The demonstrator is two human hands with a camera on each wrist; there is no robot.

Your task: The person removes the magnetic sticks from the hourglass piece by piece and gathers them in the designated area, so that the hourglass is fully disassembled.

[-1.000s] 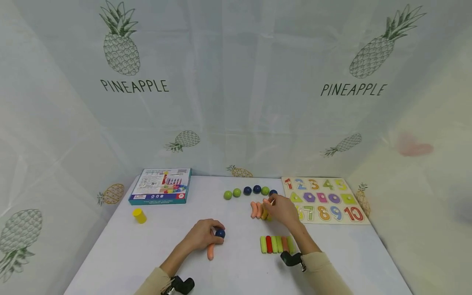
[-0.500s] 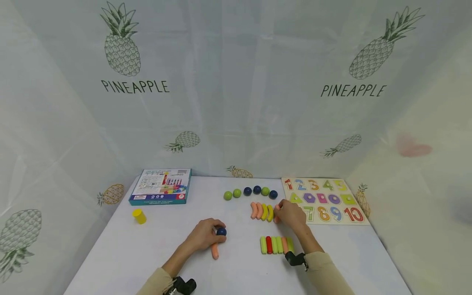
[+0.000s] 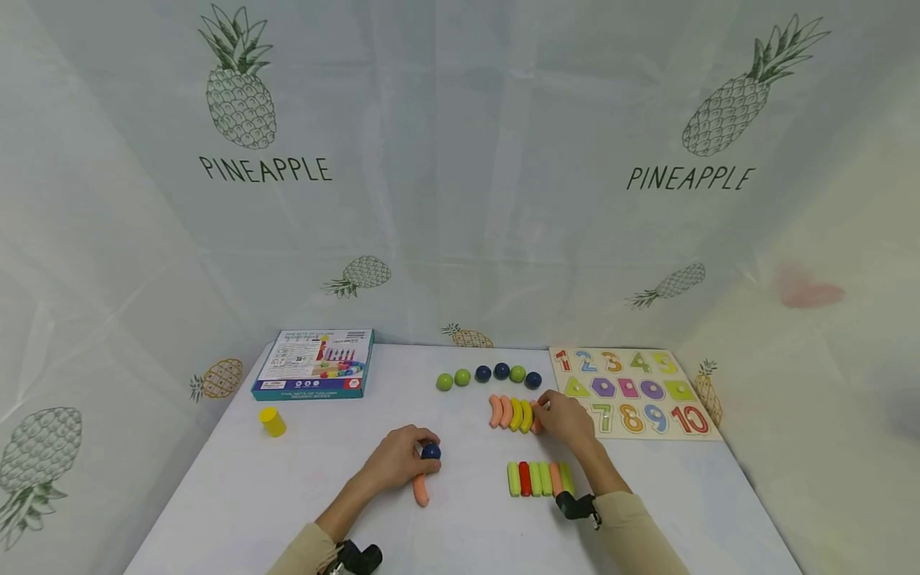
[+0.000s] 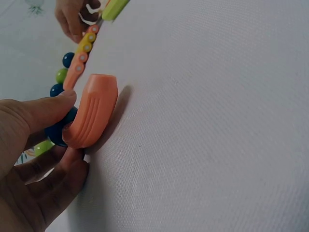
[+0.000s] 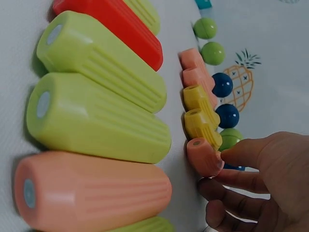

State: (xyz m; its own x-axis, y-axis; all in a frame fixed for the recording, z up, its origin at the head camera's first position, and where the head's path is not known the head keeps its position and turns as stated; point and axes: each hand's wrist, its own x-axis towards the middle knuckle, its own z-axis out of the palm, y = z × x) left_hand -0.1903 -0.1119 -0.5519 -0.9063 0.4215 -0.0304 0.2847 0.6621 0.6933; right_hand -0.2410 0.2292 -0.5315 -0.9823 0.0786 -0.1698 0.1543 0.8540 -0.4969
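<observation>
My left hand (image 3: pixel 394 459) grips a dark blue ball (image 3: pixel 431 452) between thumb and fingers. A curved orange rod (image 4: pixel 96 111) sits against that ball and sticks out toward me; whether the two are joined is hard to see. Farther right, my right hand (image 3: pixel 568 418) pinches another curved orange rod (image 5: pixel 205 157) between thumb and finger. This rod stands at the right end of a row of curved rods, close beside the yellow curved rods (image 3: pixel 516 415). Left of the yellow ones lie two orange curved rods (image 3: pixel 501 410).
Behind the curved rods runs a row of green and blue balls (image 3: pixel 501 370). Straight ribbed rods, one red (image 3: pixel 525 479), lie side by side near the right forearm. A number board (image 3: pixel 636 391) stands right, a box (image 3: pixel 312 363) and yellow cylinder (image 3: pixel 272 422) left.
My right hand has carried its orange rod rightward from over the yellow rods, then brought it in beside the row's right end. The left hand has shifted slightly right with the ball and rod.
</observation>
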